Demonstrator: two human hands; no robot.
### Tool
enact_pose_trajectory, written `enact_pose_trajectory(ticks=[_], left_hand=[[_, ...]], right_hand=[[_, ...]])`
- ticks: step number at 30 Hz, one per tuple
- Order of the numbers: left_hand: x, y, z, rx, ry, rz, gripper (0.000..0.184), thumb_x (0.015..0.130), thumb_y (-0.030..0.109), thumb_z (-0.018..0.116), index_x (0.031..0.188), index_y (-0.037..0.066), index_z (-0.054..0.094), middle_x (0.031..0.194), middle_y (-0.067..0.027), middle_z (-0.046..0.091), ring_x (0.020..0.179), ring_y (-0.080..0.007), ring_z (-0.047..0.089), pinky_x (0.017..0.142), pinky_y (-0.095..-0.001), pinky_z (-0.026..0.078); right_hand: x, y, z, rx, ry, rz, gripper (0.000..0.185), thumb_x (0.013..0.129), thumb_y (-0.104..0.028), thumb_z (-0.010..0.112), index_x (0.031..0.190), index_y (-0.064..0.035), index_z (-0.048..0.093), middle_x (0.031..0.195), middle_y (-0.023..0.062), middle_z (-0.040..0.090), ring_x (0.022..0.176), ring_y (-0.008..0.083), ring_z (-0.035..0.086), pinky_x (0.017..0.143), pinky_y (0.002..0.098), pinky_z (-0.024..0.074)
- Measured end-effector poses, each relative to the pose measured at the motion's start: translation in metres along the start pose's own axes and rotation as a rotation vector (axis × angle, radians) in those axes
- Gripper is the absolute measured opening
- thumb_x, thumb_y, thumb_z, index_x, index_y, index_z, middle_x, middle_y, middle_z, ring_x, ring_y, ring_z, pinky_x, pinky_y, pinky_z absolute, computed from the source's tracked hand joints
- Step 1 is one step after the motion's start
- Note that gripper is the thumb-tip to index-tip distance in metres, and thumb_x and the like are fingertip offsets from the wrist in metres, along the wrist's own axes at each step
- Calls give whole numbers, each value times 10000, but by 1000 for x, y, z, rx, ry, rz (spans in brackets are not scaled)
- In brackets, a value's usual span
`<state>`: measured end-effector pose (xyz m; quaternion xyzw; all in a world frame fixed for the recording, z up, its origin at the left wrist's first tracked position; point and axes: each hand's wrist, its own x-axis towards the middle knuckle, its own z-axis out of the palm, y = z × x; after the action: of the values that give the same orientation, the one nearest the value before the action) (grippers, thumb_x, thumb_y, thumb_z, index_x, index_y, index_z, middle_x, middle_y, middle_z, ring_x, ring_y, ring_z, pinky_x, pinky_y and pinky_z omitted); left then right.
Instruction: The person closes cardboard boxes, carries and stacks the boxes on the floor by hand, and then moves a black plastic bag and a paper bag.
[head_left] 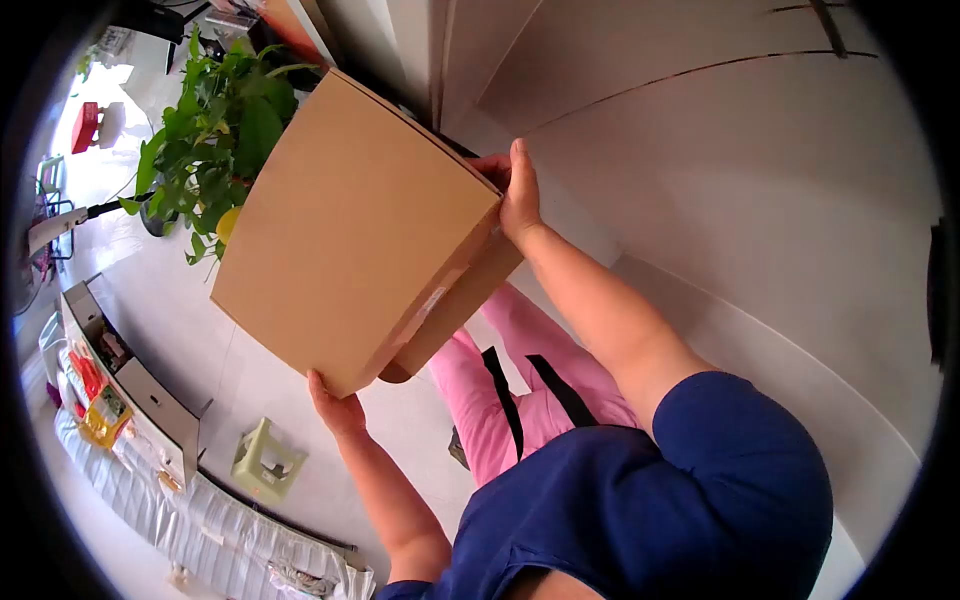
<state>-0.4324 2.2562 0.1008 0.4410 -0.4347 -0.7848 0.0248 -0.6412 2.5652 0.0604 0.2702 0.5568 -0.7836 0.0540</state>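
Observation:
A brown cardboard box [360,230] is held up in front of me, tilted, with a broad plain face towards the camera. My left hand [338,408] grips its lower corner, the thumb on the broad face and the other fingers hidden behind. At the opposite corner, my right hand [518,195] holds the side edge with its thumb up; some fingers are out of sight behind the cardboard. A lower cardboard section [465,300] shows under the near edge; whether it belongs to the same box I cannot tell. A pale label [432,300] is on the near side.
A leafy green plant [215,140] stands just beyond the box at the left. On the tiled floor sits a light green stool [268,460]. A long plastic-covered seat [210,530] and a white drawer unit [150,395] line the lower left. A pale wall [720,180] rises at the right.

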Motion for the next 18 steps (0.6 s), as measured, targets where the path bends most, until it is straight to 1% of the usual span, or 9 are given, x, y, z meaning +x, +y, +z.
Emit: enact_pose_trajectory(ticks=[2,5,7,8,9,12,14,15,18], left_hand=[[-4,8,7,82,30,11,499,899,369,466,1286,56,423,1260,-72,485,1148,-208,474,970,-377,383],[-11,17,9,79,59,-19,512,896,375,469,1303,69,406,1257,-77,489,1142,-219,484,942,-392,416],[-20,22,5,1,-66,-94,541,884,378,482,1321,77,379,1256,-89,489,1136,-230,492,911,-397,442],[-24,24,3,4,-66,-92,541,884,378,482,1321,77,379,1256,-89,489,1136,-230,492,911,-397,442],[-31,28,5,57,-74,-118,560,876,384,490,1326,74,369,1256,-96,489,1140,-235,490,915,-401,440],[-57,26,9,105,-85,-140,592,860,400,504,1330,71,356,1254,-107,489,1144,-242,489,919,-409,435],[-78,13,11,81,-140,-108,612,849,419,513,1330,76,352,1250,-100,493,1145,-248,489,928,-414,425],[-94,10,14,85,-40,-158,628,844,426,521,1341,88,337,1263,-82,484,1151,-244,482,934,-405,418],[-139,4,17,6,-44,-148,643,837,432,527,1349,101,324,1287,-73,462,1163,-231,470,936,-405,413]], right_hand=[[-3,-6,6,-10,33,17,750,871,-625,307,808,38,651,794,112,652,780,193,588,775,297,432],[2,-13,10,79,-28,3,719,891,-591,305,822,33,656,790,105,649,770,196,587,770,306,433],[2,-26,20,-101,9,-216,683,911,-550,304,835,30,657,770,94,645,757,190,582,751,312,434],[-2,-32,24,-130,6,-348,653,925,-512,305,818,24,662,743,90,640,731,187,577,728,319,435],[-4,-34,23,-124,5,-349,653,925,-512,305,818,24,662,743,90,640,731,187,577,728,319,435],[-5,-45,20,-207,161,-346,659,924,-510,306,746,23,650,701,88,624,710,178,562,712,312,425],[-5,-49,14,-151,236,-250,656,923,-505,311,669,14,620,664,77,597,676,168,539,690,301,413],[-9,-52,13,-150,237,-247,656,923,-505,311,669,14,620,664,77,597,676,168,539,690,301,413],[-26,-61,18,-140,233,-219,667,928,-512,289,629,6,583,642,63,573,646,158,511,654,306,401]])
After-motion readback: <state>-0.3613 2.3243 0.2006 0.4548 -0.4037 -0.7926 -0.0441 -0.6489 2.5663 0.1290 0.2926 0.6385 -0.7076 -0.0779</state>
